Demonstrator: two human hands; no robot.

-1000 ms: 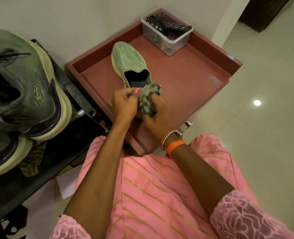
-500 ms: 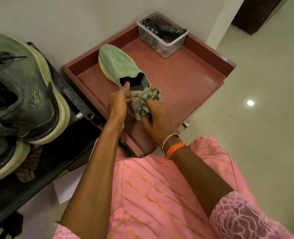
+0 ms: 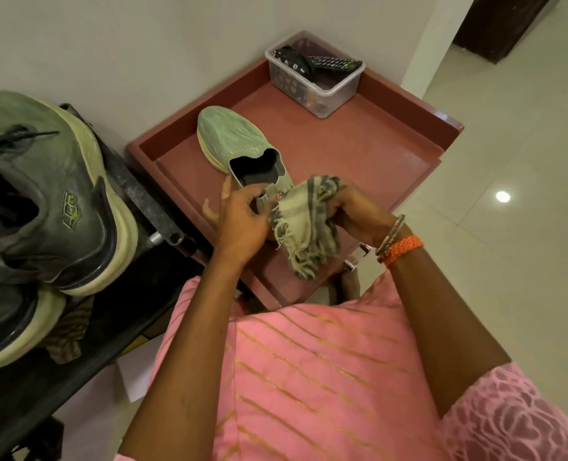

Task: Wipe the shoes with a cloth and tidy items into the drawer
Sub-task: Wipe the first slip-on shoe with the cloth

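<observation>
Legible writing: a yellow-green logo on the heel side of the dark sneaker (image 3: pixel 53 194), reads roughly "HRX", not certain. No other readable text; the remote (image 3: pixel 334 63) buttons are too small to make out.

Left hand (image 3: pixel 242 221): fingers curled round the heel end of the green slip-on shoe (image 3: pixel 242 141), gripping it at the collar. The shoe's toe points away from the fingers, toward the wall; the shoe lies inside the open reddish drawer (image 3: pixel 375 154).

Right hand (image 3: pixel 352 207): fingers bunched round the striped, fringed cloth (image 3: pixel 306 221), holding it against the shoe's heel, just right of the left fingers. The cloth's loose end hangs below the fingers, toward the drawer's front edge.

Far corner of the drawer, well apart from both hands: clear plastic box (image 3: pixel 312 91) holding the remote and a dark patterned item.

Left of the left fingers: dark sneaker stacked on a second one (image 3: pixel 13 327) on a black rack (image 3: pixel 76 377)
</observation>
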